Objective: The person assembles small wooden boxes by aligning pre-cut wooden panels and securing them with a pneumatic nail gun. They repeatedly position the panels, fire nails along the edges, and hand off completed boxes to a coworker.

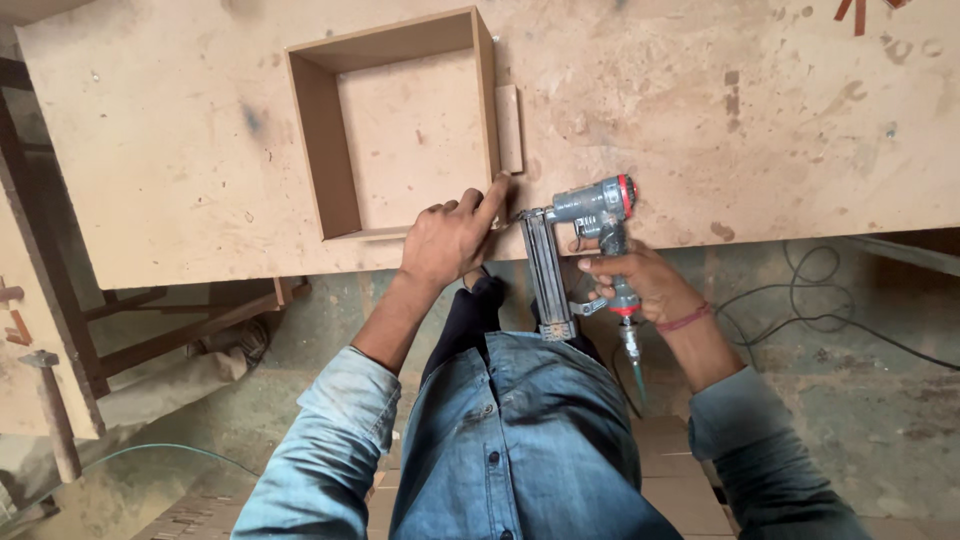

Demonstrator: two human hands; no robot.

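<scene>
Brown fibreboard fills our view as we lean over the bench [200,150], both denim sleeves pushed up. Our left hand [450,238] lies knuckles-up on the near right corner of the frame [322,140], fingers bent and pressing down, the forefinger stretched along the frame's right wall; it grips nothing, only steadies the wood. Our right hand [640,282], a red band at the wrist, is clenched round the handle of the nail gun [585,235], whose long magazine runs back toward our body while its nose meets the frame's corner just beside the left fingertips.

The frame is an open square box of thin board, standing on the bench near its front edge, with the bench surface showing through it. A short block [509,127] lies against the frame's right wall, just beyond the forefinger. A hose [632,360] drops from the gun's handle. Black cables [820,310] loop on the floor to the right; a hammer [52,400] leans at far left.

The bench's front edge runs under both wrists. To the right of the gun the bench top lies bare.
</scene>
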